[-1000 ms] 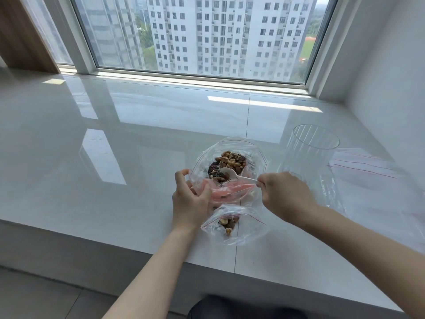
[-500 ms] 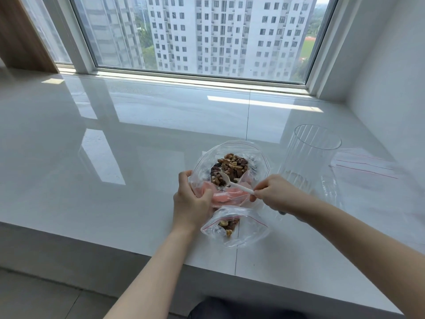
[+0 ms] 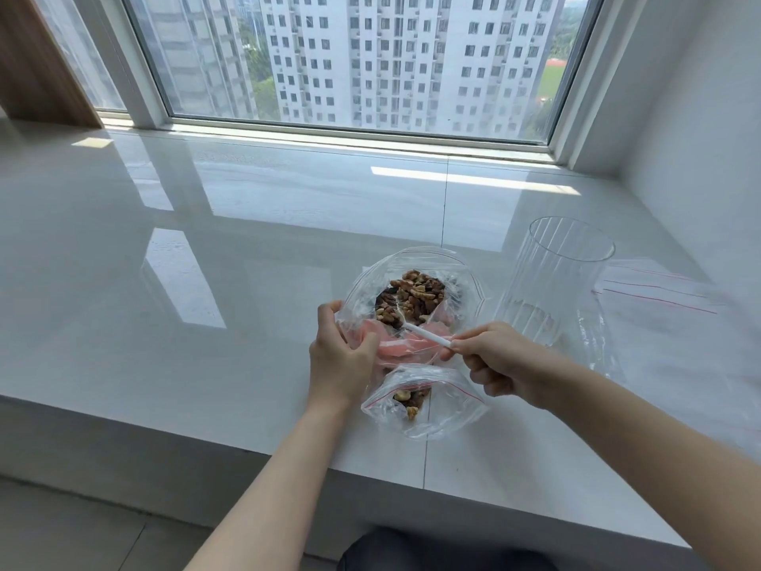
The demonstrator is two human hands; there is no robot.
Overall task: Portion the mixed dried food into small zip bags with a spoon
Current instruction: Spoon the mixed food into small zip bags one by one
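Currently the spoon (image 3: 424, 334) is pinched by the right hand (image 3: 496, 358), its long axis running up-left into the large bag (image 3: 412, 298) of mixed nuts. Nearer the desk's front edge, just below, lies the small zip bag (image 3: 424, 401), its mouth held by the left hand (image 3: 339, 358).

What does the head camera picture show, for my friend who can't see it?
A person's right hand dips a white spoon into a big open bag of mixed nuts while the left hand holds it. A small zip bag with a few nuts lies nearer, a clear ribbed cup stands right.
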